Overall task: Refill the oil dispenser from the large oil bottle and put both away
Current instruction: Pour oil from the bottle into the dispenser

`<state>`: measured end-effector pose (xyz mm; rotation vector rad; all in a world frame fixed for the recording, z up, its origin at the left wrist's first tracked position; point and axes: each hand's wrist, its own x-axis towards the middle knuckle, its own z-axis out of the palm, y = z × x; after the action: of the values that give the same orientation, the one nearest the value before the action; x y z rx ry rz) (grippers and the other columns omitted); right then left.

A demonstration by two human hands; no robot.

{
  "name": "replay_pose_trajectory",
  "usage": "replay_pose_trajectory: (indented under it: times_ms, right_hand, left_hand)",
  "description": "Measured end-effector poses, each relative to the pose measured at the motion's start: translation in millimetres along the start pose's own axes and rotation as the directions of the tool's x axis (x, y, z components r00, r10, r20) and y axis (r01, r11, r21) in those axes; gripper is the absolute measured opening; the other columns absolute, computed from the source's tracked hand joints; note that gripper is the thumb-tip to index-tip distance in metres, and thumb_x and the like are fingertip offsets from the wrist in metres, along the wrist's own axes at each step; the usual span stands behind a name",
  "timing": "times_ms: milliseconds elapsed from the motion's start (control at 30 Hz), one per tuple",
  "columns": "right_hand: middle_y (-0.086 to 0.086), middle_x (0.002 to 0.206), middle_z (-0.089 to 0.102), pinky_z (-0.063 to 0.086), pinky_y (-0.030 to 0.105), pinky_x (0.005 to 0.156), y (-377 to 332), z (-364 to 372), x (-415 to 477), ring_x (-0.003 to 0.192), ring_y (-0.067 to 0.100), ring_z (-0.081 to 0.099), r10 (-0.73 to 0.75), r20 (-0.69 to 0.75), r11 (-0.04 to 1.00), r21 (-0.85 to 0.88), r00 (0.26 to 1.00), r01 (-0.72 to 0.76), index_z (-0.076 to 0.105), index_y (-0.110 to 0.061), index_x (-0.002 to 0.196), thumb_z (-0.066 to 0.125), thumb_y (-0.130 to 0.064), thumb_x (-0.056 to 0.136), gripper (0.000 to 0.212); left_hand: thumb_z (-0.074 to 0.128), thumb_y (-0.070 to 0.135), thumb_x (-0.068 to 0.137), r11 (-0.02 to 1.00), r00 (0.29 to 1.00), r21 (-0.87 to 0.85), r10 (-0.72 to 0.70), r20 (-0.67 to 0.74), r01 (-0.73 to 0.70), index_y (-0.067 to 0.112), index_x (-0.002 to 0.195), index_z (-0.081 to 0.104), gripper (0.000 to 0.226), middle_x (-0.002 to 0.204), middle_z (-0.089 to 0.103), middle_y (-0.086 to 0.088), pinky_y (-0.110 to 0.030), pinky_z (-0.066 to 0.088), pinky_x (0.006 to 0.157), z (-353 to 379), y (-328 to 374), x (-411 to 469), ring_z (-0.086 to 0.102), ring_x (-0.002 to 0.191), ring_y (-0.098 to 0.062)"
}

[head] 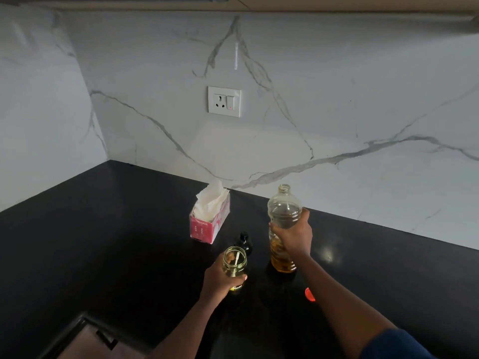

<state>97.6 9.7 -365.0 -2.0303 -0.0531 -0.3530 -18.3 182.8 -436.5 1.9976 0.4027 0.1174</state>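
On the black counter [129, 242], left hand [220, 279] grips the uncapped dispenser [234, 264], right hand [294, 238] the part-full, capless oil bottle [284, 211].

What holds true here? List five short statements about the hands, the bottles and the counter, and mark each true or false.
1. The large oil bottle is uncapped. True.
2. The left hand holds the oil dispenser. True.
3. The right hand is empty. False: it grips the large oil bottle.
4. The red cap sits on the oil dispenser. False: it lies on the counter.
5. The large oil bottle is full to its neck. False: oil fills only its lower part.
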Motion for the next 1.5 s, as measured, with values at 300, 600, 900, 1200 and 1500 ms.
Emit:
replay_pose_trajectory:
  times_ms: [300, 600, 900, 1200, 1500]
  right_hand:
    - [-0.004, 0.093, 0.059, 0.046, 0.033, 0.067, -6.3, -23.4, -10.2, 0.082, 0.02, 0.056, -0.172, 0.11, 0.95, -0.243, 0.979, 0.195, 0.036, -0.026, 0.115, 0.075, -0.038, 0.06, 0.069]
    - [0.014, 0.116, 0.061, 0.049, 0.04, 0.084, 6.7, -41.9, -21.6, 0.1, 0.034, 0.06, -0.326, 0.463, 0.65, -0.523, 0.824, 0.551, 0.043, -0.005, 0.127, 0.079, -0.037, 0.06, 0.083]
    - [0.017, 0.114, 0.064, 0.052, 0.043, 0.082, 8.4, -48.3, -35.7, 0.097, 0.035, 0.064, -0.356, 0.623, 0.464, -0.53, 0.697, 0.71, 0.049, 0.003, 0.126, 0.084, -0.037, 0.053, 0.09]
    - [0.017, 0.114, 0.063, 0.049, 0.042, 0.087, 2.8, -53.0, -38.5, 0.101, 0.033, 0.062, -0.346, 0.672, 0.391, -0.531, 0.655, 0.752, 0.048, 0.001, 0.128, 0.082, -0.037, 0.057, 0.088]
    - [0.019, 0.124, 0.058, 0.043, 0.043, 0.096, 5.5, -57.9, -36.3, 0.111, 0.035, 0.056, -0.332, 0.684, 0.377, -0.535, 0.649, 0.756, 0.042, 0.001, 0.134, 0.079, -0.036, 0.063, 0.088]
  left_hand:
    - [0.085, 0.028, 0.056, 1.0, 0.999, -0.015, -0.023, -0.04, 0.022, 0.026, 0.115, 0.055, 0.066, 0.094, 0.063, 0.013, -0.02, 0.043, 0.087, 2.8, 1.1, -2.2, 0.059, 0.093, -0.007]
    - [0.086, 0.032, 0.055, 0.999, 0.995, -0.049, 0.013, -0.101, -0.018, 0.023, 0.117, 0.054, 0.07, 0.094, 0.06, 0.016, -0.016, 0.04, 0.08, 15.9, 5.8, -10.2, 0.057, 0.089, -0.003]
    - [0.084, 0.029, 0.062, 0.988, 0.998, -0.147, 0.044, -0.051, -0.051, 0.02, 0.127, 0.045, 0.076, 0.111, 0.056, 0.01, -0.01, 0.038, 0.077, 18.8, 6.7, -18.5, 0.054, 0.102, -0.006]
    - [0.081, 0.023, 0.065, 0.986, 0.999, -0.162, 0.03, 0.024, -0.026, 0.028, 0.136, 0.036, 0.084, 0.118, 0.051, 0.014, -0.031, 0.041, 0.101, 2.7, 6.0, -14.8, 0.05, 0.115, -0.01]
    - [0.08, 0.029, 0.064, 0.992, 0.997, -0.111, 0.065, 0.035, -0.06, 0.03, 0.121, 0.051, 0.065, 0.105, 0.06, 0.016, -0.024, 0.035, 0.095, 0.4, 11.1, -14.8, 0.053, 0.109, -0.008]
